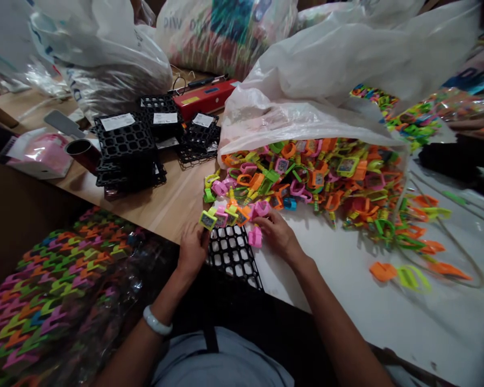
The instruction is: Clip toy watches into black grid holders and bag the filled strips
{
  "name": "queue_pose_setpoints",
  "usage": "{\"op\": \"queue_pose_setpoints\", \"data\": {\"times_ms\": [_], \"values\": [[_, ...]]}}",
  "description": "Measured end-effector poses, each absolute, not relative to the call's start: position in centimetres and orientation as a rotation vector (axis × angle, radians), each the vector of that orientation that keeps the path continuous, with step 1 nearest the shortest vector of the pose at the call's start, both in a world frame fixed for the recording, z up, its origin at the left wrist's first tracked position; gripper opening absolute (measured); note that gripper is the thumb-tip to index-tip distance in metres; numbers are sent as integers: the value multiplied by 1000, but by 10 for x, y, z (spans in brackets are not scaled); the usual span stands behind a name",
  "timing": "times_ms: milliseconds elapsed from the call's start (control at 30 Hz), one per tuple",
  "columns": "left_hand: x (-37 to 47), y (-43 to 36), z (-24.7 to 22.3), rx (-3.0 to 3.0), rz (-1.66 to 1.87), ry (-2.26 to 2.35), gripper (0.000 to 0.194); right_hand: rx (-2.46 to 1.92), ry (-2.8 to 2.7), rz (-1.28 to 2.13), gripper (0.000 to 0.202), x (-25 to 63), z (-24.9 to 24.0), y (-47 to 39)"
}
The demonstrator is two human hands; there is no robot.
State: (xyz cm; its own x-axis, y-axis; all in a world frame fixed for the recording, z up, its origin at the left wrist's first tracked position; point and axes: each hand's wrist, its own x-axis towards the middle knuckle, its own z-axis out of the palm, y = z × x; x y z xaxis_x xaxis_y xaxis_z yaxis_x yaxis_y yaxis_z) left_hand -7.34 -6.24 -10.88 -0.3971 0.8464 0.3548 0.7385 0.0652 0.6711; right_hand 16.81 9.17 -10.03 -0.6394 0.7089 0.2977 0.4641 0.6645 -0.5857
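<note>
A grey shirt (221, 363) is filling the bottom edge, nearest the camera. Beyond it, a black grid tray (234, 252) is lying near the front edge of the white surface (326, 285), next to the wooden top (175, 199). Along the tray's far edge a row of toy watches is sitting: a yellow-green one (208, 219) at the left end, then pink, yellow and orange. The left hand (192, 247) is curling loosely beside the tray's left edge; whether it is gripping anything cannot be told. The right hand (280, 231) is half closing at the far right corner, its fingertips meeting a pink watch (261, 208); how firmly is unclear. Another pink piece (255, 236) is resting by the right edge. Farther back, a coloured heap (326, 180) is spilling from a white bag (318, 80), and black grids (125, 142) are standing stacked on the wooden top.

Setting pieces well probably means steadying the tray with the left hand while lining each face up squarely, without nudging its neighbours.

The fingers are hiding parts of the row, the tray's near edge is fading into shadow, and someone's dark sleeve (463, 161) is being cut off at the right.
</note>
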Motion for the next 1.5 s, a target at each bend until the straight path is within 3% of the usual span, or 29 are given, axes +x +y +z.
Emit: {"op": "queue_pose_setpoints", "data": {"times_ms": [133,333,433,867,1067,1167,1300,1500], "values": [[-73,-62,-110,1633,1256,2198,9,-981,-2186,734,19,171,-93,86],[-72,-62,-111,1614,1260,2193,10,-1076,-1728,1425,33,135,-85,63],[-71,-62,-109,1619,1258,2189,11,-1096,-1653,1510,33,113,-89,63],[-72,-62,-114,1604,1270,2194,13,-1087,-2016,872,22,101,-102,64],[-72,-61,-111,1603,1283,2193,12,-1010,-2152,946,17,108,-91,69],[-72,-62,-110,1601,1260,2191,13,-998,-2171,878,22,127,-82,83],[-73,-62,-110,1602,1241,2185,13,-1070,-2247,457,34,149,-75,110],[-73,-62,-111,1613,1266,2178,12,-1065,-2220,407,28,173,-67,136]]}}
